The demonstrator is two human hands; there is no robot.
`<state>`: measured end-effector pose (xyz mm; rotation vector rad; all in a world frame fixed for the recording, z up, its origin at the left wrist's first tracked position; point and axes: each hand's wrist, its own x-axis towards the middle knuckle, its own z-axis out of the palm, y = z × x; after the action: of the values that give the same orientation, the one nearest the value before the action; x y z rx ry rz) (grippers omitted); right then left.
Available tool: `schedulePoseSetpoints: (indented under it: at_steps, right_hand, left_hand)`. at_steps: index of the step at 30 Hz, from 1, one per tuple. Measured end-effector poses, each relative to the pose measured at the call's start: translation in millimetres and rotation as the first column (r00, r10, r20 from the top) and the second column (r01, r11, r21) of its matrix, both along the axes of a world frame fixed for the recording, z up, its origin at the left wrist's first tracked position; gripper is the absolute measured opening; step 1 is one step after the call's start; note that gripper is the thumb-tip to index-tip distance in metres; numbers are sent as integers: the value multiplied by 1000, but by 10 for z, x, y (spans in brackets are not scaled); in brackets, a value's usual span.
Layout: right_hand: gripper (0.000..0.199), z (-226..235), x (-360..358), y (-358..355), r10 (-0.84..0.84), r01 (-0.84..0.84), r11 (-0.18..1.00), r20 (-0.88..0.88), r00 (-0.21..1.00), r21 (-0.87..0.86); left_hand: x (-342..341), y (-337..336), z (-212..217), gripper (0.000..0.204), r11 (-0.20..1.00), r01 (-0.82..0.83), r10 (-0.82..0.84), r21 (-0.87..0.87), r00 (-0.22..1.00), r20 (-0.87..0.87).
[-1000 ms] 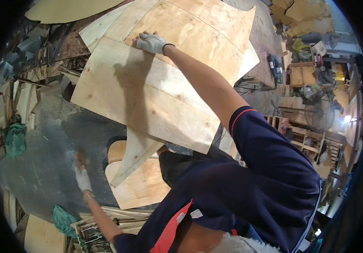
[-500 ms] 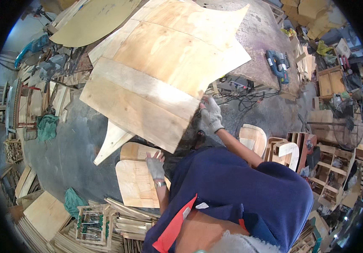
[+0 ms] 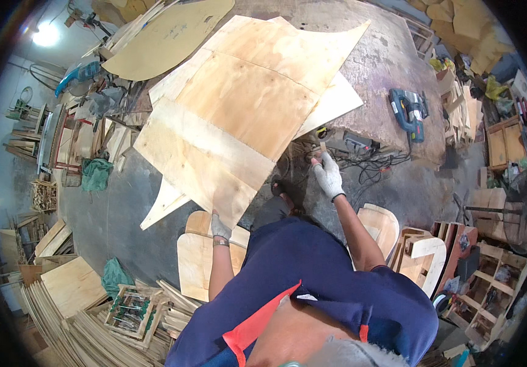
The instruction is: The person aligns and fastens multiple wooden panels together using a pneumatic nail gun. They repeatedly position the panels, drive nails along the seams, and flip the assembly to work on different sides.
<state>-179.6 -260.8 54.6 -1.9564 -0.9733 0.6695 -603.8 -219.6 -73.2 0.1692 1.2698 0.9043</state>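
A large pale plywood panel point(image 3: 239, 104) with a curved, pointed far corner lies over other cut sheets on the workbench, its near end jutting out past the edge. My left hand point(image 3: 220, 228), in a grey-white glove, holds the panel's near corner; most of its fingers are behind the wood. Off the panel's right edge, my gloved right hand point(image 3: 329, 177) hovers with bare fingertips apart, and I see nothing clearly held. Beneath the left forearm stands a rounded plywood piece point(image 3: 195, 260).
A blue jigsaw point(image 3: 409, 114) rests on the workbench point(image 3: 376, 73), right of the panel. Black cables point(image 3: 370, 174) tangle below its edge. Rounded wooden pieces point(image 3: 381, 229) stand at my right. Wood strips point(image 3: 86, 318) and a crate of clamps point(image 3: 132, 312) are at lower left.
My left hand has gone from the rounded plywood piece up to the panel's near corner. The right hand has come away from the panel's edge, moving right.
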Motion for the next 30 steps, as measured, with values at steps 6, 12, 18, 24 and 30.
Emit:
schedulePoseSetpoints:
  at_steps: [6, 12, 18, 24, 30]
  right_hand:
    - [41, -51, 551, 733, 43, -43, 999, 44, 998, -4]
    - [57, -331, 1018, 1415, -134, 57, 974, -352, 926, -219]
    - [48, -605, 1387, 2079, -332, 275, 935, -832, 444, -226]
    - [49, -798, 1452, 2524, -99, 266, 964, -922, 374, 5]
    - [39, -563, 1817, 2355, 27, 156, 978, -829, 558, 137]
  left_hand:
    - [32, -61, -39, 58, 993, -66, 67, 95, 998, -4]
    - [159, -120, 116, 57, 991, -112, 129, 69, 934, -334]
    - [90, -125, 638, 62, 975, -214, 144, -65, 825, -547]
    - [385, -252, 1305, 57, 977, -210, 181, 44, 692, -699]
    - [809, -429, 1861, 65, 960, -280, 193, 28, 582, -790]
